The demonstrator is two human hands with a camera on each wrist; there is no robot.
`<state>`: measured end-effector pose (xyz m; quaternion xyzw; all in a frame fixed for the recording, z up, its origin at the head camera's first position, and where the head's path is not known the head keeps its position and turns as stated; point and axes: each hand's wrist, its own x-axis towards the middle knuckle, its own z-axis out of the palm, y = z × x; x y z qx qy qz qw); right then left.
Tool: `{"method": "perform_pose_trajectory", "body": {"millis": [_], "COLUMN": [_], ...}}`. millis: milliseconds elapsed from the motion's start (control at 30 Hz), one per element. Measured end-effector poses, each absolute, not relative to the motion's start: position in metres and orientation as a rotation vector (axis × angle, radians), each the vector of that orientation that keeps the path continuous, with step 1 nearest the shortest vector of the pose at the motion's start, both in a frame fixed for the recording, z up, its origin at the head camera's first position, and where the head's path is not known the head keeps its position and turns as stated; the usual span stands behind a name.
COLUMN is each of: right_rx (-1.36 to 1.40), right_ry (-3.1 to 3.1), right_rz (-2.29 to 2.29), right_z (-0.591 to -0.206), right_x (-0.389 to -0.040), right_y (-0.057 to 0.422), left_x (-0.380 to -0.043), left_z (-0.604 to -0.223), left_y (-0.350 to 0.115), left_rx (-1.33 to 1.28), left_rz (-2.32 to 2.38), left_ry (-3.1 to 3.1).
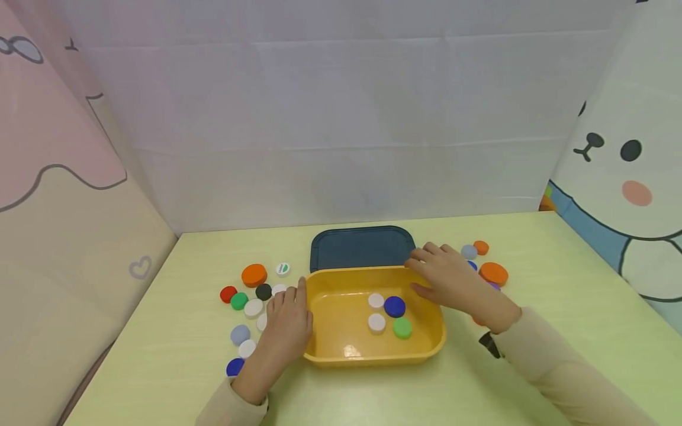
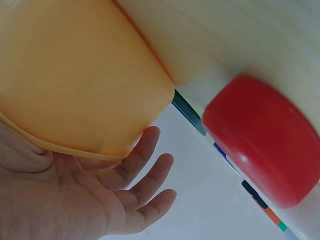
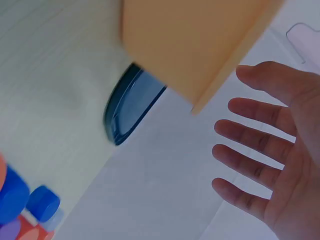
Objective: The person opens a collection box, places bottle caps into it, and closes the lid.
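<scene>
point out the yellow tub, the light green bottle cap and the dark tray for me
yellow tub (image 1: 341,322), head view, bare inside floor
light green bottle cap (image 1: 402,328), head view, middle of its top face
dark tray (image 1: 362,247), head view, middle of its flat surface

Stands upright between left hand (image 1: 288,326) and right hand (image 1: 444,278) as a yellow, round-cornered tub (image 1: 338,322), holding four caps (image 1: 394,307): two white, one blue, one green.
</scene>
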<state>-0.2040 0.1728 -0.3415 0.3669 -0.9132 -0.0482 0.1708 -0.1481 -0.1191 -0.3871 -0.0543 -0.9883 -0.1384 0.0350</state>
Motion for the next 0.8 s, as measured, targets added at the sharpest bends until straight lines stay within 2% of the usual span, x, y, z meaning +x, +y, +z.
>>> {"method": "perform_pose_trajectory", "body": {"millis": [800], "right_rx": [0.722], "right_ry": [-2.920], "right_rz": [-0.121], "right_z": [-0.359], "right_x": [-0.203], "right_y": [0.258], "left_x": [-0.148], "left_z": [-0.386], "left_y": [-0.118], "left_rx": [-0.146], "left_rz": [-0.449], "left_ry": [-3.055]}}
